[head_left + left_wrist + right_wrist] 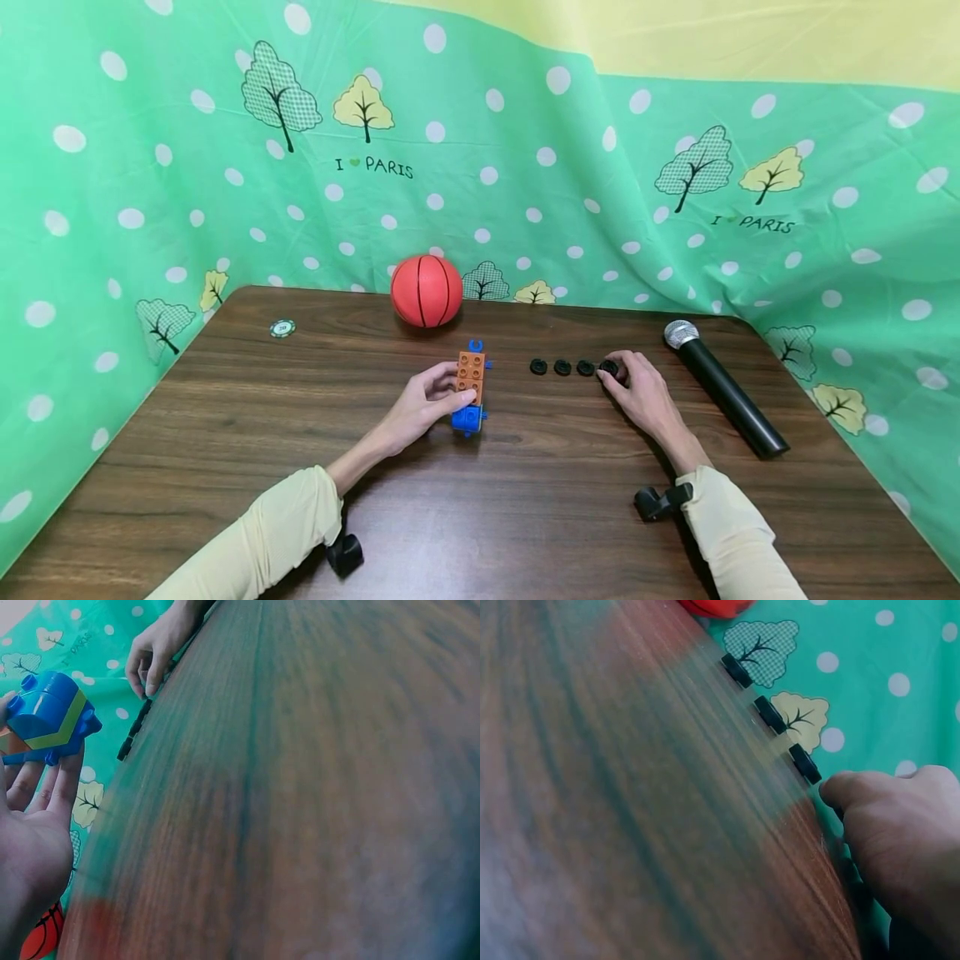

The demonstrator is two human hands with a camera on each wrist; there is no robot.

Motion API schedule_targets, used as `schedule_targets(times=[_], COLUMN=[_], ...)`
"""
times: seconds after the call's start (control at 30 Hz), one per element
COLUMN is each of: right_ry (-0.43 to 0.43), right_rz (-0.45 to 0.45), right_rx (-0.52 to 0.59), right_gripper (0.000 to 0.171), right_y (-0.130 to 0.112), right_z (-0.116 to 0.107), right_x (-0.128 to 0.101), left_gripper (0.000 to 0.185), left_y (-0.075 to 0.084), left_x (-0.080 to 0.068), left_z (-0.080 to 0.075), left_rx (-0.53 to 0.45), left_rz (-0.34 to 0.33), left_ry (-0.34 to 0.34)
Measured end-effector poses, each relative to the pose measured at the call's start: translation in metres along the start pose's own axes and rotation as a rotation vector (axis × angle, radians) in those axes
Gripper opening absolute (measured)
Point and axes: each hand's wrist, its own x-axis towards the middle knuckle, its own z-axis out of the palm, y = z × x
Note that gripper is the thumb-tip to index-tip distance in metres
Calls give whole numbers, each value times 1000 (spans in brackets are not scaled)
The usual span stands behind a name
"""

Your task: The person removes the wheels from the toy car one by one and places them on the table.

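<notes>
A toy built of orange bricks (471, 377) with blue bricks (467, 419) at both ends lies at the table's middle. My left hand (450, 392) grips its left side, thumb and fingers curled round it; the left wrist view shows the blue brick (49, 716) at my fingers (45, 795). To the right lies a row of small black rings (562, 367). My right hand (613, 375) pinches the rightmost ring (609, 367). In the right wrist view three rings (770, 715) lie beyond my right hand (900, 825), and the pinched one is hidden.
An orange toy basketball (426, 290) sits at the back edge of the wooden table (225, 433). A black microphone (723, 387) lies at the right, a green chip (282, 328) at the back left. A green dotted cloth (525, 167) hangs behind.
</notes>
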Motion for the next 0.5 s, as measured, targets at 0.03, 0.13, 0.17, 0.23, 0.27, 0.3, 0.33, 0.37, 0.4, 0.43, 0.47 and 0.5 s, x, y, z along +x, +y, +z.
schedule_targets(times=[0.03,0.13,0.17,0.23,0.27,0.3,0.33,0.37,0.4,0.43,0.47,0.5], right_ry=[-4,-25,-33,-47,-52,-56,-58,-58,-56,-54,-51,-49], right_rz=[7,31,39,54,60,64,67,68,70,70,69,68], right_rx=[-1,-5,-7,-11,-12,-14,-15,-15,-15,-15,-16,-15], right_gripper=[21,22,22,23,24,24,24,24,24,24,24,24], right_y=[0,-1,-1,-1,-1,-1,-1,-1,0,0,0,0], right_z=[0,0,0,0,1,1,1,1,1,1,1,2], right_x=[0,0,0,0,0,1,1,1,1,1,1,1], left_gripper=[43,43,43,43,44,44,44,44,44,44,45,44], left_y=[0,-1,-1,-1,-1,-1,-1,-1,-1,-1,-1,-1], left_x=[0,0,0,-1,-1,-1,-1,0,0,0,0,0], left_z=[0,1,1,1,1,2,2,2,2,2,2,2], left_rx=[1,-1,0,1,0,1,1,3,3,2,3,3], left_rz=[1,6,6,5,6,7,7,7,8,11,13,14], left_ry=[0,0,1,1,1,0,0,-1,-2,-4,-4,-4])
